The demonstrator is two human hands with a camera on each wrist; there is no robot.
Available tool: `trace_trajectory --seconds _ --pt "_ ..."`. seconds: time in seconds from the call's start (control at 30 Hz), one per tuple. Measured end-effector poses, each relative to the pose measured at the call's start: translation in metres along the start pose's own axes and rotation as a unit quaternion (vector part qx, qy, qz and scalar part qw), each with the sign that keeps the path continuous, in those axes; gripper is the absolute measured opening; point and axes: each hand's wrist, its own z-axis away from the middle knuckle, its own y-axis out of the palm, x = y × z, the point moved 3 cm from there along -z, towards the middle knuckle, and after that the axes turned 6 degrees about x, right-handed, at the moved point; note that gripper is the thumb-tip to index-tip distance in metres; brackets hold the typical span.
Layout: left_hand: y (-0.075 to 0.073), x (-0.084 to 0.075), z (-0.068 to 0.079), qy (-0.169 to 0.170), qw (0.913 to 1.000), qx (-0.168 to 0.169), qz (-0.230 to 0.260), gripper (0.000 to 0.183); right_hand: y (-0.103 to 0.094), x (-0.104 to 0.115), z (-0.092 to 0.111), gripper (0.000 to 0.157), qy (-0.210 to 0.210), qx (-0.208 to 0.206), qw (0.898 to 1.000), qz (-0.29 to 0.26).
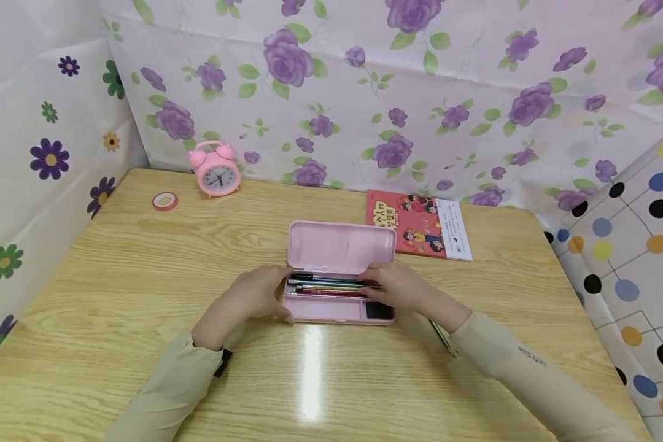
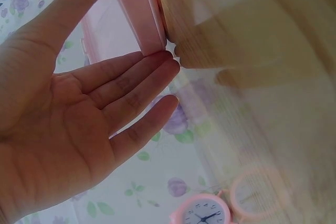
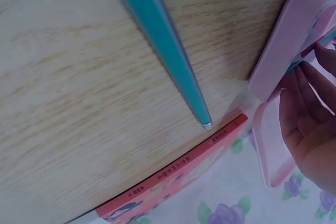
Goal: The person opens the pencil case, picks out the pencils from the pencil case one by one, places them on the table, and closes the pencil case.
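Note:
A pink pencil case (image 1: 323, 310) lies on the table with its lid (image 1: 339, 247) tipped back. Several pencils (image 1: 328, 291) fill its rear compartment, and a black piece (image 1: 379, 310) sits in the front right one. My left hand (image 1: 254, 296) holds the case's left end, thumb at the front corner and fingertips against the back edge. Reaching in at the right end, my right hand (image 1: 400, 286) pinches a teal pencil (image 3: 295, 65) among the others. Part of that pencil is hidden by the fingers. Beneath my right forearm lies another teal pencil (image 3: 176, 59) on the table.
Behind the case to the right is a red book (image 1: 414, 224) with a white strip. A pink alarm clock (image 1: 219, 175) stands at the back left, with a roll of tape (image 1: 165, 201) beside it. Flowered cloth (image 1: 320, 92) hangs along the table's back edge.

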Motion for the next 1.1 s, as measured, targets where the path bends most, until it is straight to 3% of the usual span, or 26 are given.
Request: trace_trajectory --seconds 0.17,0.57,0.77,1.1 --pt "0.001 -0.001 -0.001 -0.003 1.0000 0.001 0.000 0.088 0.002 0.001 0.000 0.021 -0.022 -0.014 1.000 0.010" --pt "0.001 -0.002 -0.002 0.005 1.0000 0.002 -0.008 0.086 -0.005 -0.002 0.010 0.011 -0.027 -0.041 0.999 0.010" --pt "0.001 -0.002 -0.001 0.000 0.9999 0.006 -0.009 0.088 -0.015 -0.015 0.031 0.012 -0.012 -0.070 0.997 -0.007" --pt "0.000 -0.001 -0.002 0.000 0.9999 0.006 -0.008 0.088 -0.017 -0.047 0.088 0.010 0.064 -0.079 0.995 0.013"
